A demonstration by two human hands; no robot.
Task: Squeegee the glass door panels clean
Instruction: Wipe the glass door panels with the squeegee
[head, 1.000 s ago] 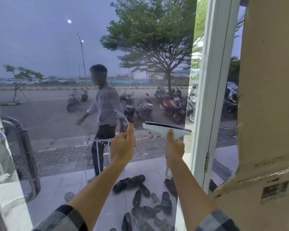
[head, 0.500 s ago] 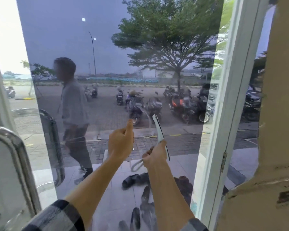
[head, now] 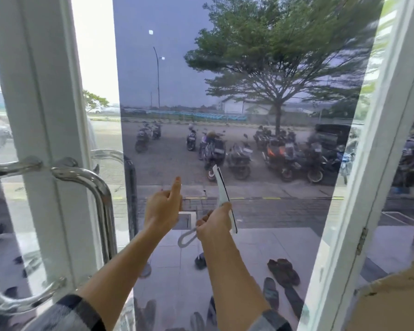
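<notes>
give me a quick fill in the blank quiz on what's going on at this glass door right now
1. The squeegee is held in the person's ____ hand.
2. The squeegee's blade stands close to ____, not level.
3. The left hand is a loose fist with its ____ pointing up.
4. The chrome door handle lies to the ____ of both hands.

Missing words: right; upright; thumb; left

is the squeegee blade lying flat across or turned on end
Turned on end. The squeegee blade runs steeply up and down, tilted slightly, gripped at its middle by the right hand, its looped handle poking left.
</notes>
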